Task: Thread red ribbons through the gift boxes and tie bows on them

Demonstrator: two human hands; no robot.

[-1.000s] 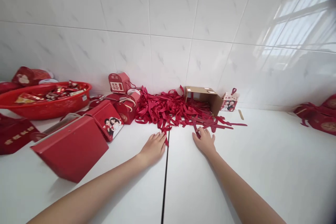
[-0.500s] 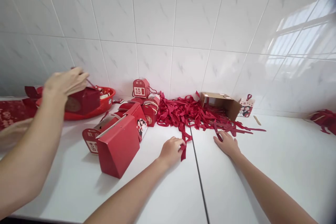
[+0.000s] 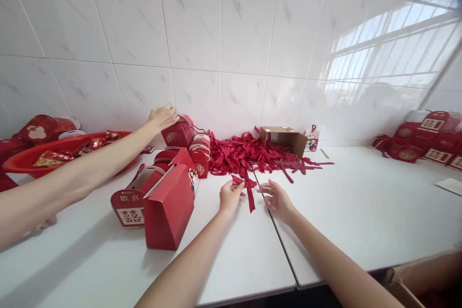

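Pinching one end of a red ribbon [image 3: 250, 200] in our left hand [image 3: 230, 197], we hold our right hand [image 3: 277, 198] loosely open just beside it, over the middle of the counter [image 3: 342, 211], with the ribbon pile [image 3: 249, 154] toward its back edge.

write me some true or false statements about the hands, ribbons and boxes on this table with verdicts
The left hand pinches a red ribbon. True.
The right hand holds scissors. False: it is open, holding nothing.
The cardboard box lies on its side by the ribbon pile. True.
The red basin is empty. False: it holds packets.
Another person's hand touches a red gift box near the wall. True.
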